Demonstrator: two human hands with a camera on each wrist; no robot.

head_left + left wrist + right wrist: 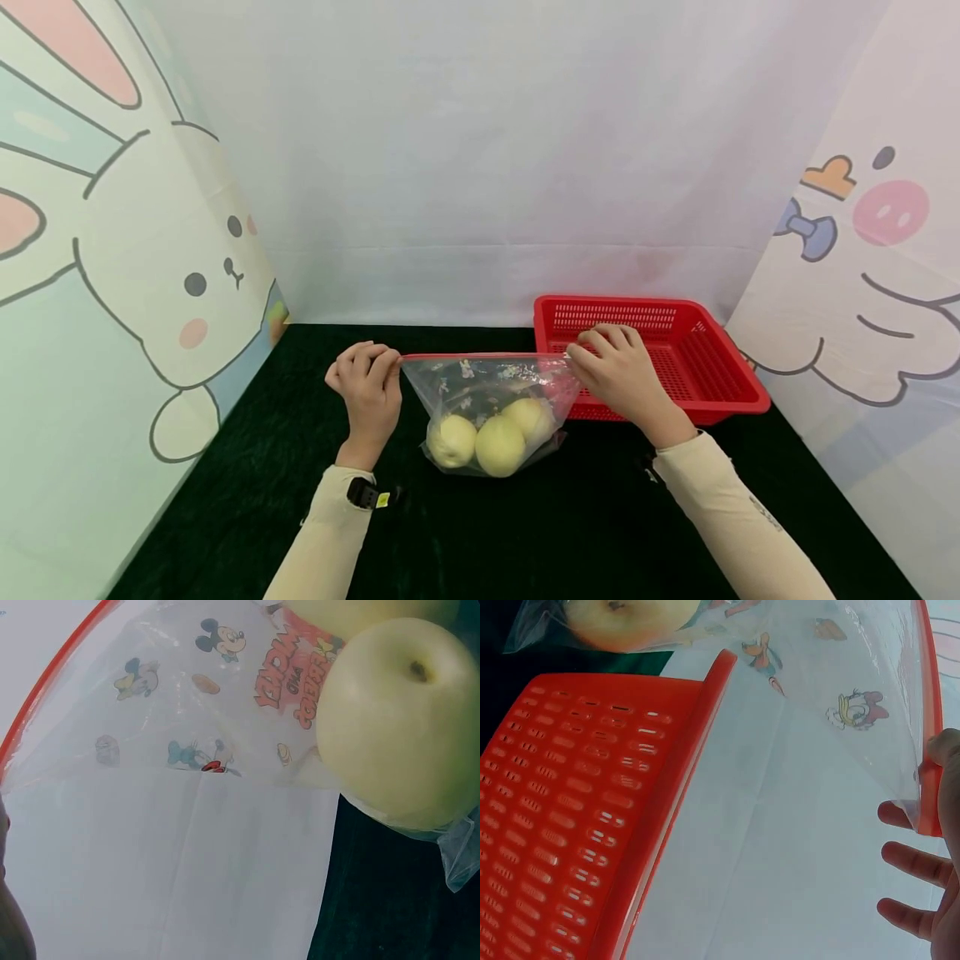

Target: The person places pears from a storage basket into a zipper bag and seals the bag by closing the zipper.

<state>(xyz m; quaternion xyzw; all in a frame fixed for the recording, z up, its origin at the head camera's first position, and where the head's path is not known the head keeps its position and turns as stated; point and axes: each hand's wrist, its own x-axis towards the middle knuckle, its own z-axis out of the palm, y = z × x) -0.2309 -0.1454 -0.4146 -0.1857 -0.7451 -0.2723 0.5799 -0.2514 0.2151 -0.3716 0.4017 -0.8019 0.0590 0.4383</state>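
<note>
A clear zip bag [487,392] with cartoon prints and a red zip strip hangs between my two hands, its top edge stretched nearly straight. Inside its bottom lie three round yellow-green fruits [500,446], apples or pears by their look. My left hand [367,392] pinches the left end of the red strip, fingers curled. At the other end, my right hand [618,367] pinches the strip's corner between thumb and index finger; the right wrist view shows the other fingers [915,862] spread apart. Only a sliver of the left hand [11,900] appears in the left wrist view.
A red perforated plastic basket [731,392] stands at the back right, behind and below my right hand. Dark green cloth [465,542] covers the table. A white curtain [480,167] closes off the back, with cartoon-printed panels [172,292] at both sides.
</note>
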